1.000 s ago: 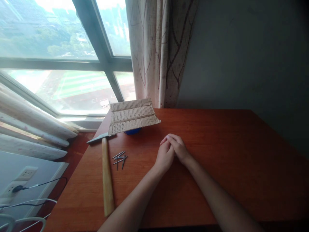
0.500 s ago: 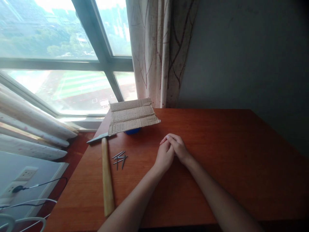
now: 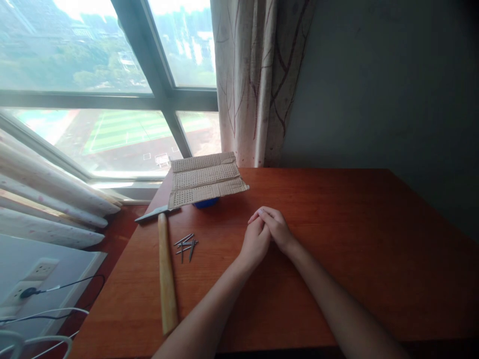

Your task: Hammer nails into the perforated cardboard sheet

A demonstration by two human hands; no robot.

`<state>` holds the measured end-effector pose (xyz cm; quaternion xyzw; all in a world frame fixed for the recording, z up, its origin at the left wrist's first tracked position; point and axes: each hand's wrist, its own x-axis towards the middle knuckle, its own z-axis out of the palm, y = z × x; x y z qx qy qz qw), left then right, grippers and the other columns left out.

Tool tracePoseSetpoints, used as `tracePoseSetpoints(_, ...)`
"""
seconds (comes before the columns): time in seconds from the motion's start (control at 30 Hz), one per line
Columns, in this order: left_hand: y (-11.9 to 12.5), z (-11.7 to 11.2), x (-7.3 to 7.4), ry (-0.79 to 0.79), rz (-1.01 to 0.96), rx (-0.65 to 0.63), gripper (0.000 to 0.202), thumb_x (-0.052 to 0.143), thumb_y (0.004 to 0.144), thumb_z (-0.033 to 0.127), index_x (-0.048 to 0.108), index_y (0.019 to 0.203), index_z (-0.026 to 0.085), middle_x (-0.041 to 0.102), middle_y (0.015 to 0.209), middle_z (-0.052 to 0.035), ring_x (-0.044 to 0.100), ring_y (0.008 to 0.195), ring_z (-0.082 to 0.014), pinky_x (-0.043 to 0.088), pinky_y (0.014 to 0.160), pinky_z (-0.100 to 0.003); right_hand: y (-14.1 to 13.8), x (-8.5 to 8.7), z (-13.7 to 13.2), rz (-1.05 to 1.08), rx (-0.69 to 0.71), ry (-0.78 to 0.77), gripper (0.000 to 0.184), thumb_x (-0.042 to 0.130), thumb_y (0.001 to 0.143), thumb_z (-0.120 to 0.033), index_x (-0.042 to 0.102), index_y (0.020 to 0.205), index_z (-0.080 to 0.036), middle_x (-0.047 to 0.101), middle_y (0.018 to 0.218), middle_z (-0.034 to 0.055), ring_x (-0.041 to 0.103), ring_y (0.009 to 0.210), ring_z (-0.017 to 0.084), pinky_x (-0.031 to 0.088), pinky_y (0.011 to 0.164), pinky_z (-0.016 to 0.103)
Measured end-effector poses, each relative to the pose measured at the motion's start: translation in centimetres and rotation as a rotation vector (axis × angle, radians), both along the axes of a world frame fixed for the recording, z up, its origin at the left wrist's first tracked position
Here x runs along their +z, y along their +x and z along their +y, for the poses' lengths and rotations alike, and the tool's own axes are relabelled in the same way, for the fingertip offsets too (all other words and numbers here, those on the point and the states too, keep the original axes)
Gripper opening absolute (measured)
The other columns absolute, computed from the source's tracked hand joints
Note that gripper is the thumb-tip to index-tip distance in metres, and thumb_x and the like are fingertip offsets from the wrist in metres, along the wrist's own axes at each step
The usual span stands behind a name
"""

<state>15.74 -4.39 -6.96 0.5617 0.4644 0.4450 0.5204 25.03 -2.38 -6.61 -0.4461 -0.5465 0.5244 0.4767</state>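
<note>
My left hand (image 3: 256,243) and my right hand (image 3: 276,227) rest clasped together on the wooden table (image 3: 337,279), fingers closed around each other. No object shows in them. To their left lies a small pile of several steel nails (image 3: 185,245). Beyond the nails is a hammer with a pale wooden handle (image 3: 167,274) and a grey metal head (image 3: 152,214). A perforated piece of cardboard (image 3: 207,175) lies on top of something blue (image 3: 205,203), which it mostly hides. The cardboard's near left corner reaches the hammer head.
A window (image 3: 93,60) fills the back left, with a patterned curtain (image 3: 245,75) beside it. Another curtain (image 3: 45,204) hangs at the left. Below the table's left edge are a wall socket (image 3: 42,269) with a plug and several cables (image 3: 45,315). A grey wall (image 3: 374,89) stands behind.
The curtain behind the table has shifted slightly to the right, baring more of the window. My hands, the hammer, the nails and the cardboard stay where they were.
</note>
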Motion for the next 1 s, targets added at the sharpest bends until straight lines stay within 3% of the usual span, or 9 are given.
tracePoseSetpoints(0.8,0.67,-0.23,0.32,-0.055,-0.037,-0.001,0.017,0.047,0.085,0.024,0.06,0.078,0.015,0.063,0.078,-0.0042,0.059,0.071,-0.0166,0.043,0.056,-0.022,0.73,0.25,-0.09,-0.011,0.021,-0.024,0.034,0.05,0.09,-0.041,0.069,0.073,-0.019,0.064,0.07,0.0028,0.059,0.07,0.018,0.046,0.068,0.029)
tracePoseSetpoints(1.0,0.66,-0.22,0.37,-0.012,-0.015,0.001,0.018,0.047,0.085,0.023,0.061,0.078,0.015,0.064,0.08,-0.0041,0.06,0.078,-0.0176,0.046,0.064,-0.023,0.71,0.18,-0.1,0.0,0.024,-0.02,0.033,0.049,0.091,-0.038,0.069,0.072,-0.02,0.066,0.07,0.0027,0.06,0.071,0.018,0.046,0.07,0.029)
